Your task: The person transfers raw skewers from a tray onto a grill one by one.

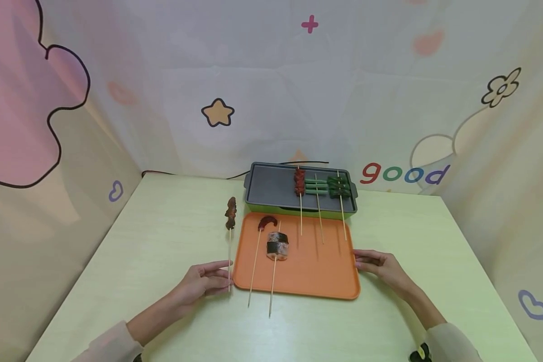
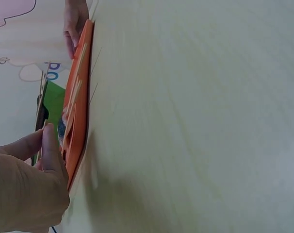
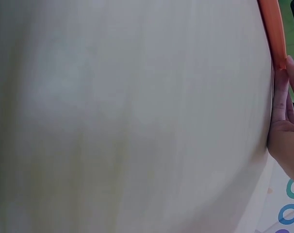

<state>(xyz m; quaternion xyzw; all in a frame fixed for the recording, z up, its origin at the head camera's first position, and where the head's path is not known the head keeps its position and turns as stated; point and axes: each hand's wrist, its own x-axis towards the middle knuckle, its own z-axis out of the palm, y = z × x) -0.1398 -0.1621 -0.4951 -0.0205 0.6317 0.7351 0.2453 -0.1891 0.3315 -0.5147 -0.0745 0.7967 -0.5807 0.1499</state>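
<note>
Pinching meat skewer (image 1: pixel 231 216) in left hand (image 1: pixel 208 280), gripping tray (image 1: pixel 315 274) by right edge in right hand (image 1: pixel 383 266) (seemingly mid-transfer). Next, ideally clear left edge.

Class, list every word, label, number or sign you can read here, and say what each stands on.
"good": on the backdrop; the wrist views catch only parts of this word.
"+": on the backdrop, higher up, in pink.
None readable on the grill, tray or skewers.

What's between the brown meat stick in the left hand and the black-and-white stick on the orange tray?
The head view shows a skewer with a curved dark-red piece lying there on the orange tray, plus the tray's left rim.
</note>
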